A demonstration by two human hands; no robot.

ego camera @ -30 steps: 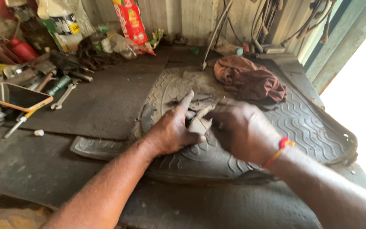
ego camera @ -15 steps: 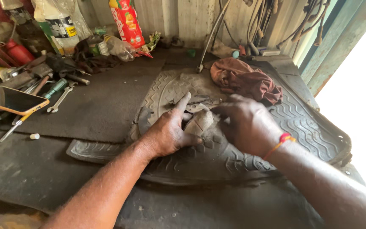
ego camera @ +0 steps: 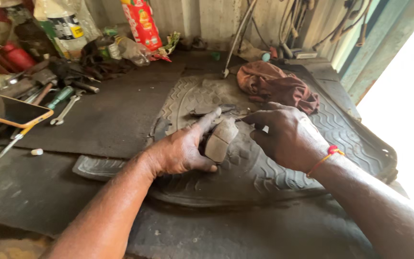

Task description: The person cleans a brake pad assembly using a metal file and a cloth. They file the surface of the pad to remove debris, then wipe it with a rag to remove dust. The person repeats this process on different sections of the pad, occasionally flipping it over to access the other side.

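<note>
Here we are at the workbench, and the left hand (ego camera: pixel 180 152) is wrapped round a worn brake pad (ego camera: pixel 220 139), thumb underneath and forefinger stretched out along its top edge. That's a firm hold, the grey slab tilted up on its side just above the ribbed rubber floor mat (ego camera: pixel 346 139). The right hand (ego camera: pixel 288 136) sits just beside it, fingers curled in towards the pad's far end; whether they actually pinch anything I cannot tell from here (the knuckles hide the fingertips). A red thread bracelet (ego camera: pixel 329 154) rings that wrist.

The pad hangs over the middle of the mat, which sprawls across the right half of the bench top. Behind the hands, towards the mat's back edge, a few more dark metal pieces (ego camera: pixel 212 109) lie flat, and a rust-brown rag (ego camera: pixel 276 85) is bunched up near the back right corner.

Over on the left side of the bench, well apart from the hands, a phone in an orange case (ego camera: pixel 10 111) lies screen-up near the left edge, with a spanner (ego camera: pixel 65 111) and a green-handled screwdriver (ego camera: pixel 59 97) just beyond it. A red packet (ego camera: pixel 142 24) and a plastic bottle (ego camera: pixel 63 26) stand along the back wall.
</note>
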